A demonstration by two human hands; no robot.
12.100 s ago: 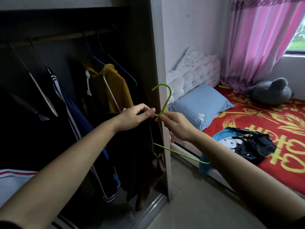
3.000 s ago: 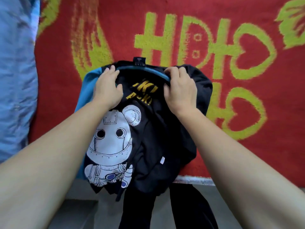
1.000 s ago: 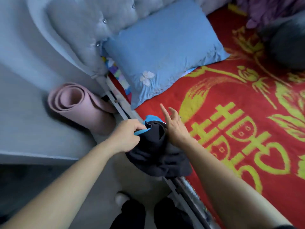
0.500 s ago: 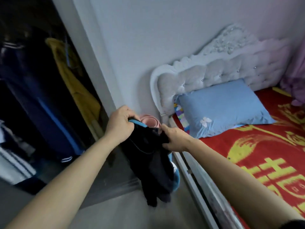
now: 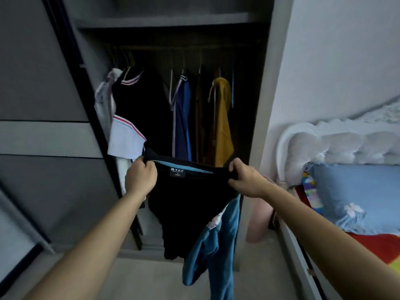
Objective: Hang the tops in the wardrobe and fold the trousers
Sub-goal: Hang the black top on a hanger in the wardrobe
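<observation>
A black top with blue sleeves (image 5: pixel 186 204) hangs stretched by its neckline between both hands, in front of the open wardrobe (image 5: pixel 173 20). My left hand (image 5: pixel 140 178) grips the collar's left end and my right hand (image 5: pixel 244 178) grips its right end. The neck label faces me. One blue sleeve dangles below at the right. Inside the wardrobe, several tops hang on the rail (image 5: pixel 184 48): a black one with a striped collar, a blue jacket (image 5: pixel 183 118) and a mustard hoodie (image 5: pixel 220 122). No hanger is in the held top.
The grey sliding door (image 5: pixel 43 137) covers the wardrobe's left side. A bed with a white padded headboard (image 5: pixel 337 144), a blue pillow (image 5: pixel 357 195) and a red cover stands at the right. A rolled pink mat (image 5: pixel 259 219) leans between wardrobe and bed.
I have lifted the black top off the bed and turned towards the wardrobe. Both hands have spread apart, so the collar is stretched wide. The view has swung up to the hanging rail.
</observation>
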